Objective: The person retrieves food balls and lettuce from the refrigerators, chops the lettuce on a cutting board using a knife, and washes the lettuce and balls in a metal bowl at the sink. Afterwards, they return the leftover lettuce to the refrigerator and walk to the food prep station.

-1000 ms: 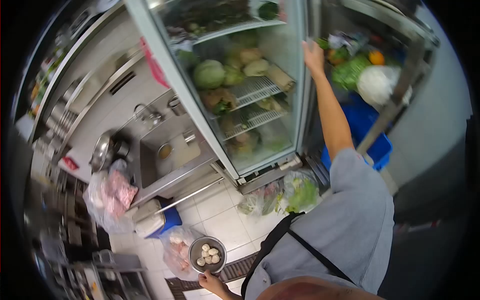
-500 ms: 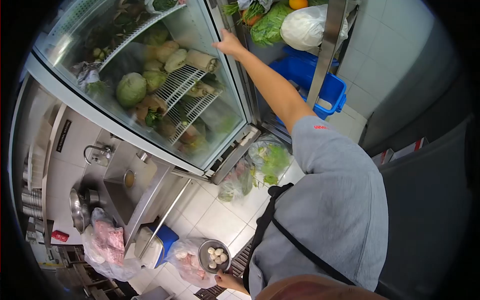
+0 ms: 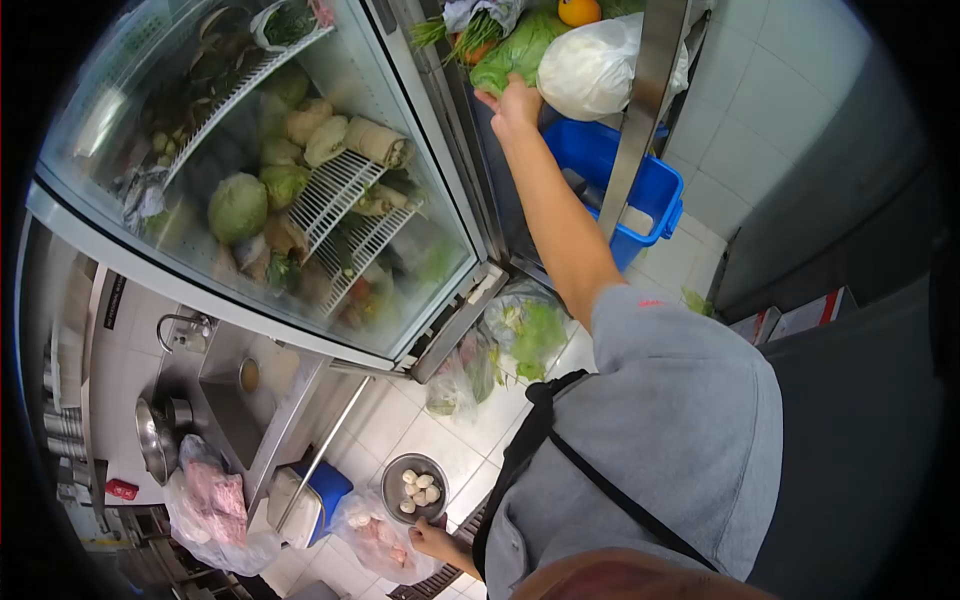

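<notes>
1. The left hand is clamped on the rim of a metal bowl, at the edge nearest the person's body; the fingers beyond the rim are hidden.
2. In the bowl lie several pale rounded pieces, gathered together (too small to name with confidence).
3. The right hand, arm stretched well out, is partly open, its thumb standing apart from the fingers.
4. Its fingertips overlap the lower edge of a green leafy bundle; whether they press on it or only reach it, I cannot tell.
5. The bundle lies just beside a full white plastic bag, with an orange round item near its upper end.
6. Below that arm's reach, a blue bin stands partly behind a metal post.
7. The glass-fronted fridge, holding cabbages and other produce, stands to the left of the right hand in view.
8. A clear bag of pinkish contents shows just beside the bowl.
</notes>
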Action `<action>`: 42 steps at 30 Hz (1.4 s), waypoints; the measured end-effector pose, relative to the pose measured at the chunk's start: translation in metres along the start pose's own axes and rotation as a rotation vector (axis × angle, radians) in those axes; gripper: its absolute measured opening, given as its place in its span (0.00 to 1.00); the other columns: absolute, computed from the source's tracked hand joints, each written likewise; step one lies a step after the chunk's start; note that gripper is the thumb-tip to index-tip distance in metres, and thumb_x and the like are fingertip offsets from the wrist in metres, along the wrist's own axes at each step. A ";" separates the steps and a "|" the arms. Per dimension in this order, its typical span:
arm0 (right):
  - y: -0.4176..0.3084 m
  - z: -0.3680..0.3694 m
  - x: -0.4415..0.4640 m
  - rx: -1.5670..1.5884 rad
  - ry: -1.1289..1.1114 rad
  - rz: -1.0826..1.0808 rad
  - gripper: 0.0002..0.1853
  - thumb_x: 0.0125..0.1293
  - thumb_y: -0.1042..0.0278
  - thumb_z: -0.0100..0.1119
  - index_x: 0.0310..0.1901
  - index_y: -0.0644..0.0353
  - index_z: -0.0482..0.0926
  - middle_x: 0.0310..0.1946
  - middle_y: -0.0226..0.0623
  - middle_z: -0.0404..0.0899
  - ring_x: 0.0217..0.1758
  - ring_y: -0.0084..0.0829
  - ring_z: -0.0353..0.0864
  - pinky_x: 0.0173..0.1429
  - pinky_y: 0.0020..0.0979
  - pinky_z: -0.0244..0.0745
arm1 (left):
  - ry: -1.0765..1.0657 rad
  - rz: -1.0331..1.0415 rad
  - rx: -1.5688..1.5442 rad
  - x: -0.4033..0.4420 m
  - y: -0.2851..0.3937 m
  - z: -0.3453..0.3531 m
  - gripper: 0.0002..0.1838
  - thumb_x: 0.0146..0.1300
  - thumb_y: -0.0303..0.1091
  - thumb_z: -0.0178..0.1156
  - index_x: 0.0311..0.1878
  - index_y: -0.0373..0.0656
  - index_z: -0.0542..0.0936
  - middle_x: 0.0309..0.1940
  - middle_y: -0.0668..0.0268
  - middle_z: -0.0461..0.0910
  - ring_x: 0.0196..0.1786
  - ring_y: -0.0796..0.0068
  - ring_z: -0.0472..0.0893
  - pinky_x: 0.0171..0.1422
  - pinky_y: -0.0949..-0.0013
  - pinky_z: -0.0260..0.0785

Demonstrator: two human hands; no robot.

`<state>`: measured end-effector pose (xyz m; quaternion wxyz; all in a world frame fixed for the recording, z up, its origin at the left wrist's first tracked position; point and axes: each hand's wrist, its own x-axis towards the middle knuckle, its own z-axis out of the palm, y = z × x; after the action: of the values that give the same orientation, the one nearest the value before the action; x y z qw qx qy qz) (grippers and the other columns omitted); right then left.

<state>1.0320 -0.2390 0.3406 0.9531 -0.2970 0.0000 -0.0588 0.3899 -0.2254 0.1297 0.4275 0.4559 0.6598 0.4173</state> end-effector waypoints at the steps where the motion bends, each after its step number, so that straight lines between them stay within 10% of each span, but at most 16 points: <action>1: -0.001 0.008 0.003 0.007 -0.004 -0.005 0.14 0.69 0.73 0.43 0.55 0.61 0.64 0.47 0.45 0.75 0.38 0.39 0.82 0.26 0.40 0.82 | -0.019 -0.027 -0.028 0.002 0.004 0.012 0.09 0.56 0.28 0.52 0.25 0.35 0.66 0.22 0.64 0.69 0.23 0.75 0.71 0.27 0.69 0.78; 14: -0.057 0.093 0.065 0.043 -0.273 0.093 0.11 0.61 0.75 0.51 0.46 0.65 0.70 0.36 0.40 0.76 0.31 0.38 0.77 0.35 0.45 0.75 | -0.511 0.107 -0.027 -0.019 0.043 0.130 0.12 0.59 0.24 0.54 0.22 0.39 0.65 0.20 0.68 0.67 0.21 0.80 0.70 0.25 0.71 0.77; 19: -0.067 0.100 0.092 -0.636 -0.334 -0.673 0.09 0.65 0.69 0.49 0.37 0.67 0.75 0.33 0.41 0.77 0.33 0.31 0.74 0.36 0.38 0.72 | -0.613 0.169 0.083 -0.028 0.041 0.151 0.09 0.56 0.23 0.55 0.23 0.37 0.66 0.20 0.67 0.69 0.23 0.81 0.70 0.25 0.73 0.73; 23: -0.120 0.128 0.041 -0.730 -0.406 -0.548 0.13 0.63 0.67 0.49 0.28 0.70 0.75 0.22 0.47 0.76 0.25 0.37 0.73 0.32 0.41 0.67 | -0.627 0.169 0.044 -0.027 0.050 0.158 0.11 0.57 0.25 0.56 0.22 0.36 0.66 0.17 0.66 0.71 0.20 0.78 0.72 0.24 0.70 0.73; 27: -0.118 0.125 0.071 -1.085 -0.544 -1.065 0.13 0.59 0.63 0.53 0.32 0.66 0.79 0.29 0.53 0.80 0.31 0.45 0.80 0.35 0.44 0.70 | -0.573 0.156 -0.018 -0.021 0.052 0.157 0.12 0.57 0.25 0.57 0.22 0.37 0.65 0.15 0.65 0.70 0.21 0.77 0.75 0.24 0.69 0.74; 29: -0.128 0.131 0.048 -1.382 -0.464 -0.947 0.20 0.58 0.58 0.57 0.33 0.74 0.79 0.31 0.63 0.79 0.36 0.56 0.80 0.44 0.47 0.75 | -0.543 0.138 0.002 -0.017 0.047 0.154 0.12 0.57 0.25 0.57 0.22 0.37 0.65 0.17 0.62 0.72 0.22 0.75 0.77 0.24 0.68 0.76; 42: -0.087 0.085 0.006 -1.123 -0.578 -1.393 0.19 0.52 0.63 0.57 0.10 0.66 0.74 0.07 0.47 0.70 0.10 0.44 0.73 0.23 0.39 0.72 | -0.456 0.011 -0.116 0.002 0.026 0.121 0.11 0.57 0.23 0.54 0.21 0.35 0.65 0.21 0.61 0.72 0.22 0.72 0.78 0.23 0.69 0.79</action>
<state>1.0309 -0.2625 0.4605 0.3834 -0.6493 -0.3862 -0.5313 0.5103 -0.1974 0.1191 0.5886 0.5165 0.5187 0.3431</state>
